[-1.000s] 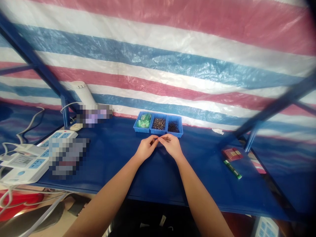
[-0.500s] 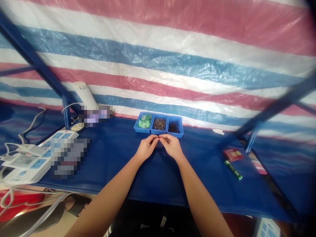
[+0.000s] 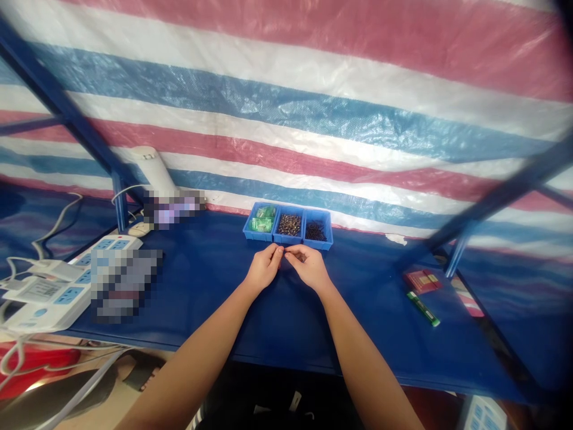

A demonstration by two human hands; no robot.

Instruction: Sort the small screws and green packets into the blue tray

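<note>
My left hand (image 3: 264, 267) and my right hand (image 3: 308, 266) meet at the fingertips just in front of three joined blue bins. Both are closed in a pinch, and whatever they hold is too small or too hidden to name. Green packets lie in the left bin (image 3: 258, 236). The middle bin (image 3: 289, 239) holds many small brass-and-dark metal pieces (image 3: 289, 224). In the right bin (image 3: 319, 244) are thin black pieces (image 3: 315, 230) that look like screws.
A white power strip (image 3: 58, 313) with plugs and cables lies at the left, beside a blurred-out object (image 3: 128, 286). A white cylinder (image 3: 156, 170) leans behind. On the right are a red box (image 3: 422, 280) and a green narrow pack (image 3: 422, 309). Blue frame bars rise at both sides.
My hands have shifted slightly left, and the right fingers have bent a little differently. The fingertips remain close together. The bins stay where they were.
</note>
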